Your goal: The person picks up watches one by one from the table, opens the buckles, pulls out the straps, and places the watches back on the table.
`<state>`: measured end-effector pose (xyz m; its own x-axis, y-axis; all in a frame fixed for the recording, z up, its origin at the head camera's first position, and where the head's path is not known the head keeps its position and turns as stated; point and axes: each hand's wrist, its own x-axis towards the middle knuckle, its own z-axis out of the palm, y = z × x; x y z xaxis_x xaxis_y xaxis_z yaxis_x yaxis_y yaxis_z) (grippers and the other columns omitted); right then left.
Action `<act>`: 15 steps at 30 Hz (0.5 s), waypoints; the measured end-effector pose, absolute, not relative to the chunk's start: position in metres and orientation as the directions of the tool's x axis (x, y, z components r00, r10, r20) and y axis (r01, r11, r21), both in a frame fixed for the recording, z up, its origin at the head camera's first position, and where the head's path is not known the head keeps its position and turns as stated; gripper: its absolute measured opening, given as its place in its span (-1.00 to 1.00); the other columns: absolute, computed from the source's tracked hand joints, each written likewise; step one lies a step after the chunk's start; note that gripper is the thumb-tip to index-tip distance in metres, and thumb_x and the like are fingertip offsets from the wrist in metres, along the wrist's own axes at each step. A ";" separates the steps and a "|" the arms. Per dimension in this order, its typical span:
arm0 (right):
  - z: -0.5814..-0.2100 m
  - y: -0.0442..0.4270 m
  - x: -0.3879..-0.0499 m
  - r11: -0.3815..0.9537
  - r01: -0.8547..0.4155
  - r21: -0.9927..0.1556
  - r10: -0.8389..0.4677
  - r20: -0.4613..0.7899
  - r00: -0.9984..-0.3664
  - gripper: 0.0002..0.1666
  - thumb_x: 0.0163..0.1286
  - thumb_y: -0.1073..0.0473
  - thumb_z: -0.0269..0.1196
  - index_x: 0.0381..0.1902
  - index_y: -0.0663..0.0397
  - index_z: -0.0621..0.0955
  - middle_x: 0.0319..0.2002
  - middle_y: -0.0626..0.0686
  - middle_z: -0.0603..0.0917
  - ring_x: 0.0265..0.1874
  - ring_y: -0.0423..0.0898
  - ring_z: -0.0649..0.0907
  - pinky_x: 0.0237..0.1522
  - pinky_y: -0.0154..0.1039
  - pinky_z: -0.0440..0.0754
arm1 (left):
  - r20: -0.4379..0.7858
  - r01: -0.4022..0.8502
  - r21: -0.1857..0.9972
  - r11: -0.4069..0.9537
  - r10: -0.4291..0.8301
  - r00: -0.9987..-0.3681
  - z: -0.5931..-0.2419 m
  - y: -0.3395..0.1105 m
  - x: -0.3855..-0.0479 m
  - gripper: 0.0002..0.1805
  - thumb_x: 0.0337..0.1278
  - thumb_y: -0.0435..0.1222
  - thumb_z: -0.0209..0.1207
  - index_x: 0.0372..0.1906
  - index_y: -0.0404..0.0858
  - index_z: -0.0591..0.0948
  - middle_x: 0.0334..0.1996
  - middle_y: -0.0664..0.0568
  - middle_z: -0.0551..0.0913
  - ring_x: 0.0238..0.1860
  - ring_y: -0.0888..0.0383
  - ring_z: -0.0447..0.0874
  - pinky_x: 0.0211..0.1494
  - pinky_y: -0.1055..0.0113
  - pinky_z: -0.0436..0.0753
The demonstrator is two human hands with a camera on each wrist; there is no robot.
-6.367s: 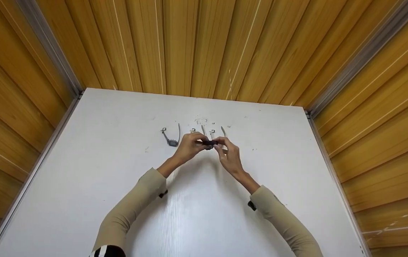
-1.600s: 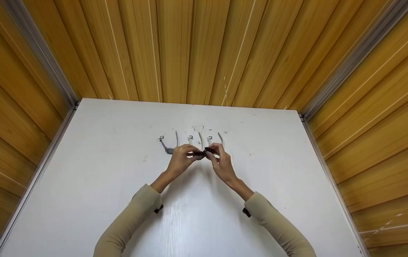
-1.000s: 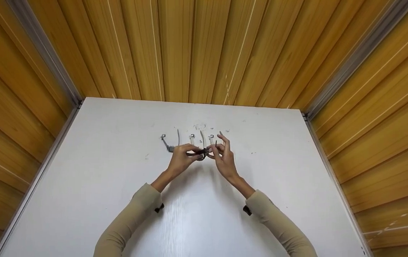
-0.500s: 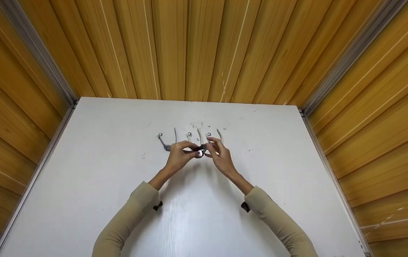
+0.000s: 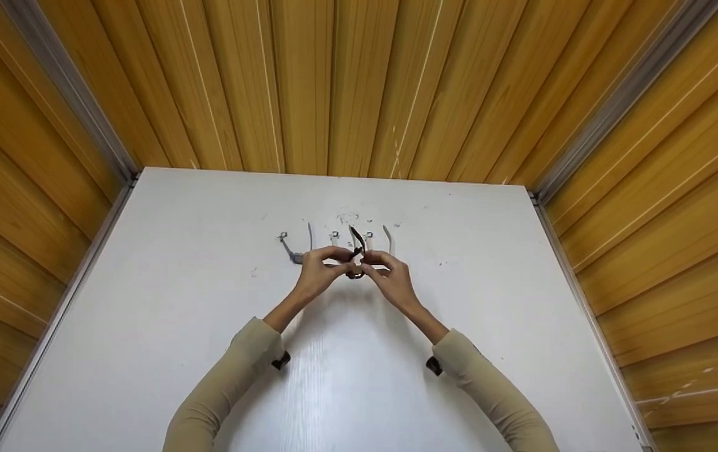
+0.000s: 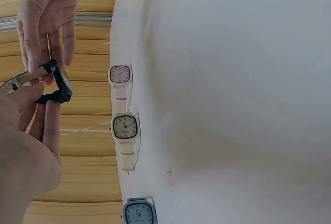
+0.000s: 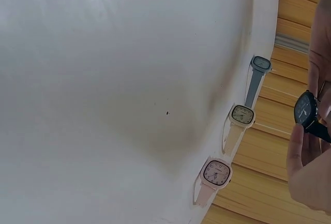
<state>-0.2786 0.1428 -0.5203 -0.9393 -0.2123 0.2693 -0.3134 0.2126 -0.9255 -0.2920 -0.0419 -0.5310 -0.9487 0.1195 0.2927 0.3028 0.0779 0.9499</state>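
Observation:
A black wristwatch (image 5: 356, 272) is held up between both hands over the white table; one dark strap end sticks up past the fingers. The left hand (image 5: 320, 271) pinches the watch from the left side, with its thumb and fingers at the strap and case in the left wrist view. From the other side the right hand (image 5: 391, 277) pinches the strap near the case. The right wrist view shows the round black dial (image 7: 306, 109) facing outward. In the left wrist view the case (image 6: 63, 85) is seen from its edge. Fingers hide part of the strap.
Behind the hands, a blue-grey watch (image 7: 261, 63), a cream watch (image 7: 242, 114) and a pink watch (image 7: 216, 173) stand in a row on the table (image 5: 208, 207), straps pointing to the far edge. Wood-patterned panels (image 5: 308, 88) enclose the table's back and sides.
The right hand's raised fingers have come back down onto the strap. The watch has turned in the hands, and a strap end now points up and away. Both hands stay near the same place.

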 end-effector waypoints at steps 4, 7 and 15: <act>-0.521 0.142 -0.280 0.203 -0.356 -0.912 -0.200 0.318 -0.927 -0.69 0.37 0.48 0.28 0.03 0.60 0.61 0.01 0.55 0.65 0.00 0.37 0.71 0.01 -0.09 0.79 | 0.286 0.300 0.950 0.083 0.148 -0.947 -0.532 -0.043 -0.292 -0.74 0.07 -0.59 0.37 -0.09 -0.57 0.70 -0.19 -0.44 0.75 -0.10 -0.31 0.75 -0.07 0.26 0.81; -0.521 0.142 -0.280 0.229 -0.384 -0.895 -0.183 0.348 -0.920 -0.71 0.34 0.49 0.30 0.00 0.58 0.64 -0.03 0.51 0.69 -0.05 0.36 0.73 -0.04 -0.14 0.80 | 0.330 0.343 0.935 0.090 0.131 -0.935 -0.530 -0.042 -0.292 -0.72 0.12 -0.58 0.34 -0.03 -0.58 0.68 -0.15 -0.45 0.73 -0.06 -0.37 0.72 0.02 0.00 0.79; -0.525 0.142 -0.280 0.262 -0.406 -0.876 -0.174 0.371 -0.912 -0.71 0.29 0.49 0.35 -0.03 0.54 0.68 -0.13 0.40 0.75 -0.13 0.29 0.76 -0.08 -0.12 0.80 | 0.385 0.389 0.915 0.110 0.052 -0.921 -0.524 -0.043 -0.291 -0.77 0.27 -0.52 0.26 -0.03 -0.56 0.68 -0.14 -0.37 0.75 -0.07 -0.29 0.72 0.08 -0.14 0.72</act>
